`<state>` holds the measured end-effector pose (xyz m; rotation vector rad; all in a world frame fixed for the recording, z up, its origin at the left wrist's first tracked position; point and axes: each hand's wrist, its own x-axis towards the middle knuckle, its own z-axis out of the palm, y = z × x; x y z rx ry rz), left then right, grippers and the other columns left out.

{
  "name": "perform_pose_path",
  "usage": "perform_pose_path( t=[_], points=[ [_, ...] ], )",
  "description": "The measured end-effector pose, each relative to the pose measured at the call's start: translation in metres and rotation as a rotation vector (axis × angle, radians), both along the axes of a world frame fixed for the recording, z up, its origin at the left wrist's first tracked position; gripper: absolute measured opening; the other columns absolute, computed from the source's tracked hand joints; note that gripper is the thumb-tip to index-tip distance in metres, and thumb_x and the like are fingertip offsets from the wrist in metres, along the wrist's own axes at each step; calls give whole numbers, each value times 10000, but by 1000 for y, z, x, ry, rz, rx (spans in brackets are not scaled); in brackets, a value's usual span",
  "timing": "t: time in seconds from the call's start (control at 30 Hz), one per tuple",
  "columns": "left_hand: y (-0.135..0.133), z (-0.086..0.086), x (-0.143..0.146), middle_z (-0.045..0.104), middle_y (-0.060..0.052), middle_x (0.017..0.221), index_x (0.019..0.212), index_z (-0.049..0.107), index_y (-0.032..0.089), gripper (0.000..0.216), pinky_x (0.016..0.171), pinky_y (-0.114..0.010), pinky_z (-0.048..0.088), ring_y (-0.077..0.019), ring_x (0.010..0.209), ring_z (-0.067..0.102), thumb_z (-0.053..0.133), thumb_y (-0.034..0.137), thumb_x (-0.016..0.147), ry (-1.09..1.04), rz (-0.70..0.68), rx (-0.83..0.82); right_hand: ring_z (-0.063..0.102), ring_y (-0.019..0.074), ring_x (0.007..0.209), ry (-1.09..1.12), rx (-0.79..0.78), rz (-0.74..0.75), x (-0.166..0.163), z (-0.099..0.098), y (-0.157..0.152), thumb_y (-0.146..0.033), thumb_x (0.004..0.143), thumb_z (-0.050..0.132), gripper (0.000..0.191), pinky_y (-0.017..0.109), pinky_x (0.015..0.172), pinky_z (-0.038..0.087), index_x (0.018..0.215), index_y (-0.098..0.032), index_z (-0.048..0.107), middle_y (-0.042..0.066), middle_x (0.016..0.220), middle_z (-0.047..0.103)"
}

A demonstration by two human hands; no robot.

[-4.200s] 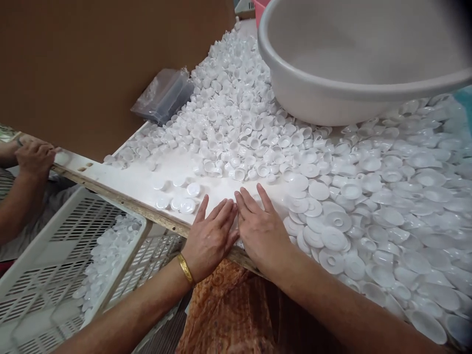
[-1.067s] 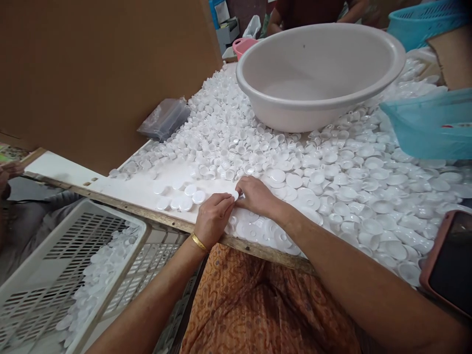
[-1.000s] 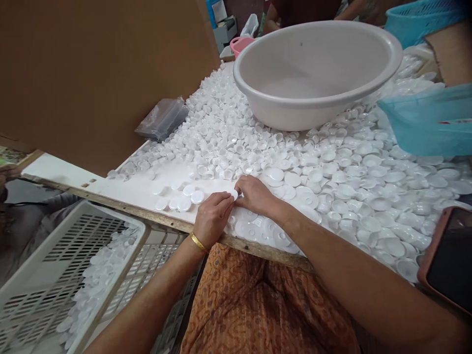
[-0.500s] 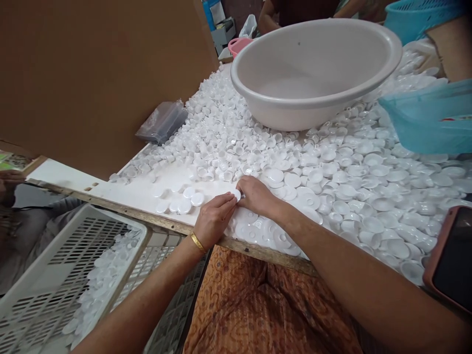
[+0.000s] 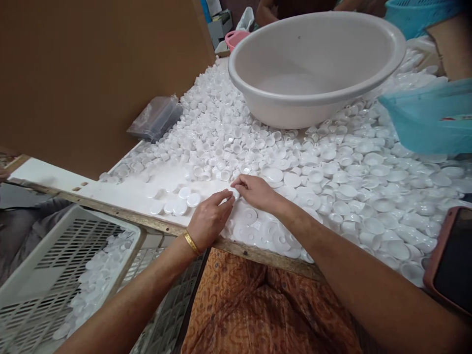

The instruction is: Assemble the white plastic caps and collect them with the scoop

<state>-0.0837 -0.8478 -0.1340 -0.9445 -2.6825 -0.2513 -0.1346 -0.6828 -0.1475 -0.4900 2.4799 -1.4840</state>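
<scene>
A small white saucer is between my two hands above the near part of the table. My left hand, with a gold bracelet at its wrist, pinches the saucer's left side. The fingers of my right hand are curled against its upper right edge; the fingertips partly cover it. Left of my hands lies a small group of white saucers, bottoms or faces up, I cannot tell which. Several more flat saucers overlap between my forearms at the table's edge.
A pile of tiny white cups spreads beneath a large white basin. To the right are a blue basket and a phone. A cardboard box and plastic bags stand left. Below sits a slotted crate with white pieces.
My hands have shifted slightly left with the saucer, and the left fingers have spread a little. The whole view has turned slightly.
</scene>
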Motion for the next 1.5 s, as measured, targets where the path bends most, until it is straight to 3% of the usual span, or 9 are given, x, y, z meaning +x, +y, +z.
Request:
perform_pose_path(
  t=[0.23, 0.47, 0.7, 0.83, 0.93, 1.07, 1.17, 1.3, 1.5],
  points=[
    [-1, 0, 1, 548, -109, 1212, 1037, 607, 167, 237, 851, -312, 522, -193, 1047, 572, 444, 192, 867, -64, 20, 67, 523, 98, 658, 86, 7, -97, -1, -12, -10, -192, 782, 539, 52, 220, 605, 369, 743, -195, 575, -25, 714, 604],
    [-6, 6, -5, 577, -112, 1178, 1039, 600, 143, 248, 875, -336, 516, -209, 1067, 562, 430, 158, 858, -73, -48, -50, 502, 105, 667, 66, 105, -145, -3, -8, -13, -175, 758, 549, 71, 229, 602, 357, 702, -190, 591, 1, 772, 592],
    [-5, 0, -5, 567, -152, 1177, 1053, 577, 93, 259, 908, -333, 497, -227, 1125, 518, 428, 103, 840, -16, -85, -34, 507, 109, 673, 48, 135, -139, -4, -8, -16, -172, 757, 539, 77, 229, 603, 358, 701, -196, 586, -11, 770, 598],
    [0, 4, -3, 605, -123, 1107, 1005, 595, 124, 231, 882, -338, 509, -213, 1067, 558, 421, 139, 853, -20, -43, -55, 526, 114, 677, 39, 134, -136, -1, -8, -15, -173, 762, 548, 66, 232, 615, 376, 734, -193, 604, -6, 758, 615],
    [-11, 7, 1, 622, -101, 1076, 996, 601, 141, 220, 917, -389, 482, -200, 988, 594, 436, 167, 854, -17, -10, -45, 555, 124, 738, 57, 94, -80, 2, -2, -8, -222, 814, 518, 121, 243, 668, 400, 812, -195, 636, 10, 806, 636],
    [-28, 15, 14, 621, -104, 1069, 976, 610, 144, 197, 933, -437, 443, -230, 988, 575, 464, 196, 854, 47, 159, -38, 573, 140, 842, 2, 82, -27, 6, 12, 8, -287, 851, 485, 204, 261, 720, 419, 972, -210, 630, 39, 964, 638],
    [-9, 23, 24, 614, -87, 1065, 1008, 603, 167, 202, 827, -400, 475, -220, 944, 562, 483, 213, 852, 37, 207, -47, 574, 164, 858, -28, 235, 66, 7, 18, 17, -292, 759, 617, 265, 268, 704, 421, 1013, -217, 621, 54, 1013, 617],
    [38, 24, 26, 614, -79, 922, 943, 623, 153, 176, 737, -381, 465, -227, 872, 534, 563, 239, 802, -181, 101, -223, 567, 177, 883, 36, 414, 159, 5, 16, 17, -226, 707, 655, 285, 255, 703, 405, 989, -191, 626, 62, 992, 609],
    [53, 13, 17, 589, -88, 834, 824, 625, 138, 171, 704, -361, 430, -228, 814, 528, 515, 269, 825, -238, 116, -322, 552, 168, 891, 54, 478, 45, -2, 14, 18, -216, 747, 617, 237, 238, 711, 382, 977, -158, 620, 72, 986, 593]
  ],
)
